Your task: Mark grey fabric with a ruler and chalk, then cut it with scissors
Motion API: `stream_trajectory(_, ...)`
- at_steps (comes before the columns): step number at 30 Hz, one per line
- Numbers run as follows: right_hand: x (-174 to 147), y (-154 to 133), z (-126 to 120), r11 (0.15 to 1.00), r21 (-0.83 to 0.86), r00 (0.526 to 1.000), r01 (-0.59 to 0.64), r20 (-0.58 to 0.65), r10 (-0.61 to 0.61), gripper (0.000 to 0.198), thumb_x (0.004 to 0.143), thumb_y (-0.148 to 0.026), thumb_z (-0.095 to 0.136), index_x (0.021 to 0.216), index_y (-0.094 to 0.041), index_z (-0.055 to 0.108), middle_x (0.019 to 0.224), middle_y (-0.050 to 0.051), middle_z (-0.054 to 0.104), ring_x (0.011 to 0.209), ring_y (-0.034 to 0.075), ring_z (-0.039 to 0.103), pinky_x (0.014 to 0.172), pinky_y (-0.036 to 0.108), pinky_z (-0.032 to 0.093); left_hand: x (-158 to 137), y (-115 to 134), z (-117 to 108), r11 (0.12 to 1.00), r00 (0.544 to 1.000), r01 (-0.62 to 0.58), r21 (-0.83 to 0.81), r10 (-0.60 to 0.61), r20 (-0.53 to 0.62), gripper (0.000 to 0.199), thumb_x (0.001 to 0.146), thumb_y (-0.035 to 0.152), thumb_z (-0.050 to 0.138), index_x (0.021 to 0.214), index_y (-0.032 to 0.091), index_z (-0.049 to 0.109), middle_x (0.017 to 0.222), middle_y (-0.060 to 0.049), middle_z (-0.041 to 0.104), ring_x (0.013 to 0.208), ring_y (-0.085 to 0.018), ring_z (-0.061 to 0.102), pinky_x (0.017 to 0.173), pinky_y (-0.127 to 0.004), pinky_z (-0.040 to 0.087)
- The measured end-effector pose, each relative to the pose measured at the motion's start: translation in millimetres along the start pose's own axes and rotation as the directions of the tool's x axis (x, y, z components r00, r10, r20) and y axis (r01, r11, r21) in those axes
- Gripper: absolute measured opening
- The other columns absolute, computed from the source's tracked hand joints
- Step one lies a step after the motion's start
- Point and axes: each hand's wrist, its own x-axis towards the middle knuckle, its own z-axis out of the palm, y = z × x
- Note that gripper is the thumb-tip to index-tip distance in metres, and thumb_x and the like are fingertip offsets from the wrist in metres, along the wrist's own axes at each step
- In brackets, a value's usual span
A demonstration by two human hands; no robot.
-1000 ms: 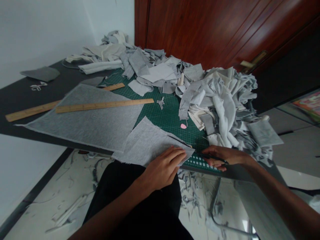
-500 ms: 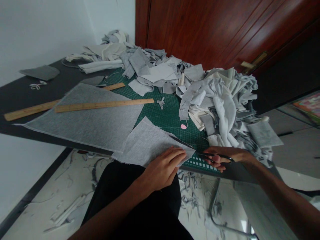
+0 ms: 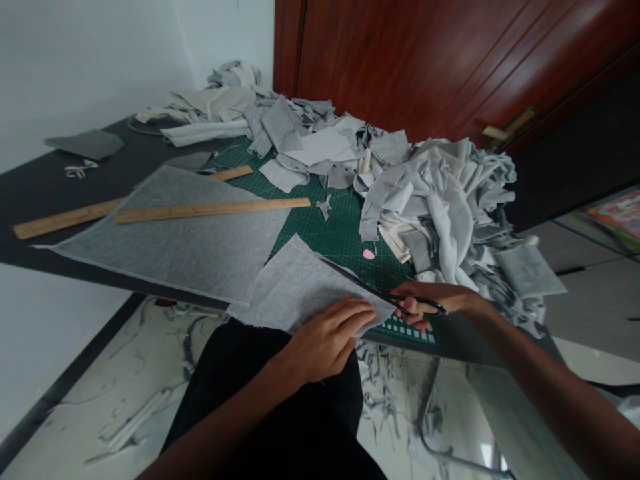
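Head view: in the lower middle of the frame, a grey cloth piece (image 3: 287, 287) lies under the left hand (image 3: 333, 333), which rests flat on it with fingers extended, while just to the right the right hand (image 3: 417, 305) grasps black scissors (image 3: 367, 287), their blades reaching along the cloth's upper right edge. Markings on the two wooden rulers (image 3: 213, 210) at left are too small to read; one lies across a larger grey sheet (image 3: 200, 253), the other passes beneath it on the dark bench (image 3: 30, 193).
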Motion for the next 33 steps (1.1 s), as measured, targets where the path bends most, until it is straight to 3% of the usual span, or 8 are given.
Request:
stream_trajectory(12, 3, -16, 10, 0.985, -0.164, 0.995, -0.051, -0.090, 0.036, 0.078, 0.072, -0.095, 0.059, 0.087, -0.019, 0.048, 0.065, -0.007, 0.044, 0.053, 0.008, 0.045, 0.053, 0.025, 0.044, -1, 1, -2, 0.998, 1.000, -0.027, -0.060, 0.026, -0.008, 0.044, 0.104, 0.010, 0.041, 0.146, 0.015, 0.051, 0.149, -0.011, 0.061, 0.144, -0.021, 0.052, 0.125, -0.045, 0.044)
stream_trajectory(23, 4, -14, 15, 0.994, -0.094, 0.989, -0.050, -0.142, 0.037, 0.077, 0.074, -0.090, 0.066, 0.094, -0.017, 0.054, 0.063, -0.009, 0.043, 0.050, 0.007, 0.044, 0.051, 0.024, 0.042, 0, 1, -4, 0.997, 0.999, -0.038, -0.070, 0.037, -0.011, 0.040, 0.105, 0.010, 0.040, 0.143, 0.012, 0.053, 0.146, -0.013, 0.062, 0.143, -0.021, 0.053, 0.126, -0.042, 0.043)
stream_trajectory(33, 5, -10, 17, 0.995, -0.079, 0.985, -0.053, -0.169, 0.039, 0.069, 0.077, -0.082, 0.070, 0.092, -0.017, 0.053, 0.063, -0.009, 0.041, 0.050, 0.007, 0.044, 0.049, 0.023, 0.044, 1, 3, -6, 0.996, 0.999, 0.037, -0.087, -0.034, 0.029, 0.046, 0.103, 0.010, 0.042, 0.147, 0.016, 0.050, 0.149, -0.011, 0.060, 0.145, -0.022, 0.050, 0.126, -0.048, 0.043)
